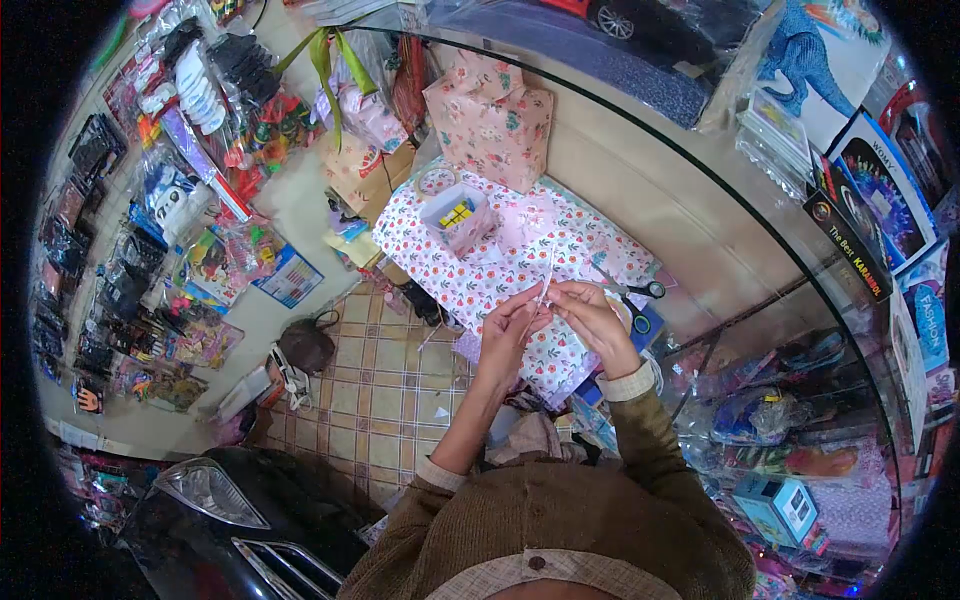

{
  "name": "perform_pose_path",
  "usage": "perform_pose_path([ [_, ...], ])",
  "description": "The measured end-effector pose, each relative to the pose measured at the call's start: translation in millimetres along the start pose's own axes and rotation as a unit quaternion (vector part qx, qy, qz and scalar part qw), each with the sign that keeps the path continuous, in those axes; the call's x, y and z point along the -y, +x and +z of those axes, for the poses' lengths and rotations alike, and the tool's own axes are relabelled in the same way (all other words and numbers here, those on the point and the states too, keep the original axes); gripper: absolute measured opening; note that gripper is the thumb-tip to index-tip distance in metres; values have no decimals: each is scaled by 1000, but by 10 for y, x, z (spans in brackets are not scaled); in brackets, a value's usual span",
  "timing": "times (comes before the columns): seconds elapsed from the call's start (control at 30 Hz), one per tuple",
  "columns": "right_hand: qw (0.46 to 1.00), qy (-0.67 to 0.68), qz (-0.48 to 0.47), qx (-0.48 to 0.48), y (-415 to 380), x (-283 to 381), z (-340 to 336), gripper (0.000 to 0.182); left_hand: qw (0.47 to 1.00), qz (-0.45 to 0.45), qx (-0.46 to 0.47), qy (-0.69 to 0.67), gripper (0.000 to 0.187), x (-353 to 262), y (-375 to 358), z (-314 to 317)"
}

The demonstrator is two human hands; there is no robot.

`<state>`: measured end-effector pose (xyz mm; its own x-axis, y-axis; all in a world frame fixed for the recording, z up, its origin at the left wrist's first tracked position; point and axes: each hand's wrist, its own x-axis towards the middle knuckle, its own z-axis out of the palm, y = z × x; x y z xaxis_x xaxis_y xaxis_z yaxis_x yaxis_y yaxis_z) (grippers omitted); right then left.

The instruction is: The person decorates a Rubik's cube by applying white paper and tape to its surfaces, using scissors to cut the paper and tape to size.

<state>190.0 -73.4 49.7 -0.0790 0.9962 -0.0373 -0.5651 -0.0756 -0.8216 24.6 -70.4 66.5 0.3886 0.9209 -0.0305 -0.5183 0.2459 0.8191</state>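
A thin, clear strip of tape (546,283) stands between the two hands above a sheet of floral wrapping paper (500,262) that covers the worktop (590,215). The strip is narrow, glossy and see-through, hard to trace along its whole length. Its long axis runs nearly upright, rising from the fingertips toward the far side of the scene, with a slight lean to the right. The left hand (510,325) pinches its lower end, fingers pressed together, and the right hand (595,315) meets it from the right, fingers closed on the same end just beside the left ones. Both wrists wear ribbed brown corduroy cuffs. On the paper, far left of the hands, sits a small clear plastic box (456,215) with coloured pieces inside. Scissors (630,290) with black handles lie just right of the hands. A boxy parcel (492,118) in pink floral paper stands at the far edge.
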Motion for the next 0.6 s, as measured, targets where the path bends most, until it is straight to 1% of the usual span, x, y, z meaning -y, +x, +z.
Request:
perform_pose_path([
  [0.1,999,-33,4,-5,-27,47,31,14,998,-36,9,-51,32,8,16,-94],
  [0.2,989,-133,-51,-27,-59,86,161,12,996,-36,68,40,34,-134,28,-210],
  [0.3,980,-183,-70,-35,-76,79,227,11,977,69,102,175,32,-199,24,-196],
  [0.4,977,-184,-98,-45,-59,18,297,13,924,113,52,361,29,-332,-25,-90],
  [0.5,976,-175,-112,-59,-95,77,438,14,932,152,-2,329,30,-223,-31,-83],
  [0.6,986,-126,-95,-55,-85,42,468,14,956,143,-12,256,30,-148,-30,-108],
])
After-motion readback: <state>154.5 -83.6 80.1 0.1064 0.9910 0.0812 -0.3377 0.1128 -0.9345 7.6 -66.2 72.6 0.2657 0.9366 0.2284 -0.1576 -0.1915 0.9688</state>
